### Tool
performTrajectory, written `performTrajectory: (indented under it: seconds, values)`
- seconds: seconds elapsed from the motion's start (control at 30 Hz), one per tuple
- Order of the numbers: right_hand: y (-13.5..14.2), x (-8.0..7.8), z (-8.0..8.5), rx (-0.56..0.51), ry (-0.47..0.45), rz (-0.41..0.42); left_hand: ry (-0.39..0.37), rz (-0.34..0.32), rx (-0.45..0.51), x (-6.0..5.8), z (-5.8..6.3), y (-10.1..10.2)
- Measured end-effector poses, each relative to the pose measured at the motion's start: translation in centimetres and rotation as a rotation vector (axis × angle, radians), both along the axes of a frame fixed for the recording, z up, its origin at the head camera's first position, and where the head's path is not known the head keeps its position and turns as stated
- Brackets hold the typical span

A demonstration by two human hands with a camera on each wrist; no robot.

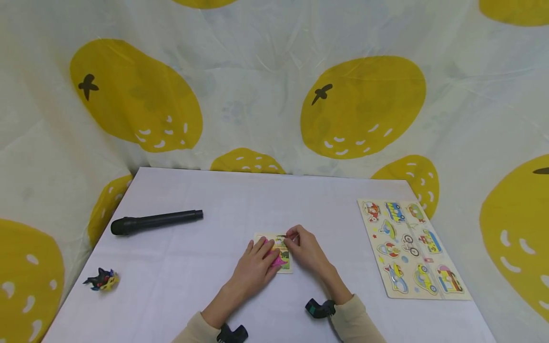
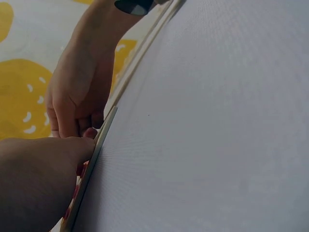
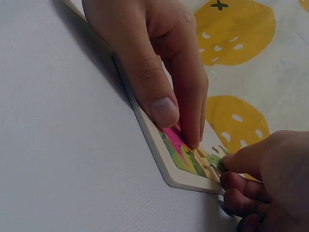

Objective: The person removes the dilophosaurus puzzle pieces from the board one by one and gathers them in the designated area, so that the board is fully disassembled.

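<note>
A small wooden picture puzzle (image 1: 286,272) with a pale frame and pink, green and yellow parts lies on the white table. Across its left side rests my left hand (image 1: 255,264), fingers extended and pressing on the pink part. My right hand (image 1: 310,250) is at the puzzle's upper right corner, thumb and forefinger pinching a small green puzzle piece (image 3: 221,165). In the right wrist view that piece touches or sits just over the picture; I cannot tell which. Much of the picture is hidden under my left hand.
A black microphone (image 1: 156,222) lies at the back left, with a small dark and yellow figurine (image 1: 102,279) nearer the front. On the right is a large wooden vehicle puzzle board (image 1: 405,271). A patterned curtain (image 1: 257,95) hangs behind the table.
</note>
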State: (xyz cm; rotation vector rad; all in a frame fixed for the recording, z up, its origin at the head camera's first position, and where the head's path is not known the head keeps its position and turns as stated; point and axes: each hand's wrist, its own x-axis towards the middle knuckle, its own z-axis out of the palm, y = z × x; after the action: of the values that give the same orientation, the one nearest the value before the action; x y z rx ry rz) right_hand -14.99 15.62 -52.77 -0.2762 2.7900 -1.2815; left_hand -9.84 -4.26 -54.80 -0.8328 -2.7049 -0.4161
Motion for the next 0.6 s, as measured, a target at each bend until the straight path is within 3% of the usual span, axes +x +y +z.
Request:
performTrajectory:
  seconds: [0.37, 0.6]
  values:
    - [0.0, -0.2, 0.0, -0.022, 0.049, 0.035, -0.014, -0.002, -0.02, -0.1, 0.1, -0.2]
    - [0.5, -1.1, 0.3, -0.048, 0.034, -0.018, -0.029, -0.026, -0.014, -0.2, 0.4, -0.5]
